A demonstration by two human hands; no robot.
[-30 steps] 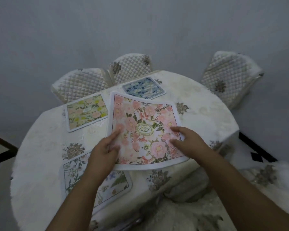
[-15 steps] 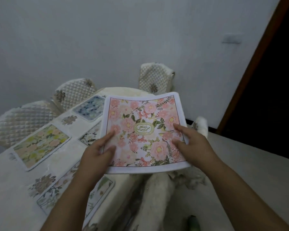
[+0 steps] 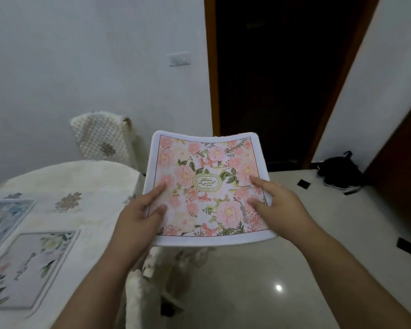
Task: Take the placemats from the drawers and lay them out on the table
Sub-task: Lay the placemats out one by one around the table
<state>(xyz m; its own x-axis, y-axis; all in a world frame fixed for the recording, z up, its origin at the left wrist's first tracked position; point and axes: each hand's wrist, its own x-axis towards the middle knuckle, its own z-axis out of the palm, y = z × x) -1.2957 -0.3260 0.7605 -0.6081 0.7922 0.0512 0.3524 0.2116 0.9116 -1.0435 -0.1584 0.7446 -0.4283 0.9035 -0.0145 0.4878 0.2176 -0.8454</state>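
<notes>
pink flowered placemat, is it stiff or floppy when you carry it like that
Probably semi-flexible: the pink placemat sags in the middle between the left hand and right hand, while its far corners stay up rather than drooping. It seems light, since thumbs on top at the side edges are enough to hold it. Laid down, it would likely flatten like the grey placemat on the table.

Clearance around the table and floor

The table (image 3: 81, 179) has bare cloth along its far and right-hand portion. The blue placemat (image 3: 3, 217) and the white leafy placemat (image 3: 29, 269) occupy its left part. A quilted chair (image 3: 100, 136) stands at the far edge. A white furry chair (image 3: 140, 302) stands beside the near right edge. Open floor (image 3: 294, 269) lies to the right; a dark bag (image 3: 339, 169) sits by the wall.
</notes>
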